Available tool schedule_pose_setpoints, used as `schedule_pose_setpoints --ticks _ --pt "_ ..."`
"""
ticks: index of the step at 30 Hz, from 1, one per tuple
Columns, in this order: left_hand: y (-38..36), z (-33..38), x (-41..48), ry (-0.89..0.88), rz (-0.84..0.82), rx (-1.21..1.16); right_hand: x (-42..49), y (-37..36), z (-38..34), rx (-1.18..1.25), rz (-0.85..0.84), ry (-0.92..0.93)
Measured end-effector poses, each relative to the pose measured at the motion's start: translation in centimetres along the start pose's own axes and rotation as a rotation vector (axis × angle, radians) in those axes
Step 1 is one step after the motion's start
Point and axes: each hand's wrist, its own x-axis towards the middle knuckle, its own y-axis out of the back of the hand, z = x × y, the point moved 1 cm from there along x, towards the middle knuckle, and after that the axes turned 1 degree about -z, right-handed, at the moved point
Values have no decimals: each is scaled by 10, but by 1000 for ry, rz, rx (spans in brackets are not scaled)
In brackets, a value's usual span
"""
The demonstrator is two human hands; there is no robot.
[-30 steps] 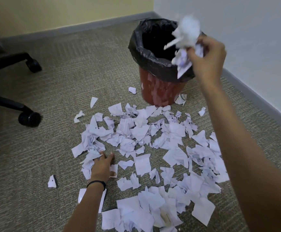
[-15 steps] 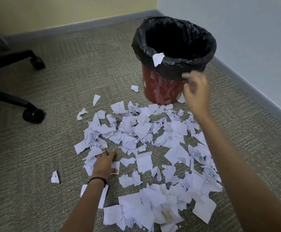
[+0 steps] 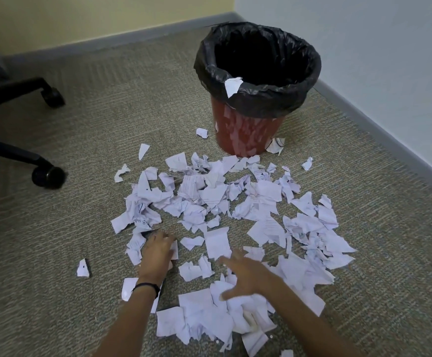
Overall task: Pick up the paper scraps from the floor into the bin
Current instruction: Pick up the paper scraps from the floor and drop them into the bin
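Right hand (image 3: 246, 279) splayed, empty | left hand (image 3: 157, 253) flat on grey carpet (image 3: 55, 253) | white torn paper scraps (image 3: 199, 313) directly under our right, nearer | red black-lined bin (image 3: 248, 135) beyond, carpet's far-right corner

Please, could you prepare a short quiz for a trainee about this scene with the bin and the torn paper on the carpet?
1. True or false: a paper scrap hangs on the rim of the red bin.
2. The right hand is: A) holding a wad above the bin; B) open, low over the paper scraps; C) out of view.
3. Fill in: the bin's liner is ___ in colour.
Key: 1 true; 2 B; 3 black.
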Motion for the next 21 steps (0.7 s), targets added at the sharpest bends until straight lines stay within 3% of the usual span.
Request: schedule_pose_setpoints --ticks 4,6,10,16,21 --pt "-6 -1 -11 -80 96 -55 2 -22 -15 -289 27 7" --pt "-3 -1 -16 -78 18 -80 6 -27 -15 -330 36 -18" --pt "1 -2 -24 -212 -247 107 14 -28 -9 -262 91 -32" --pt "-4 -7 -25 -240 -88 -4 19 -20 1 -38 85 -68" --pt "4 7 -8 -264 -153 50 12 3 7 49 138 -29"
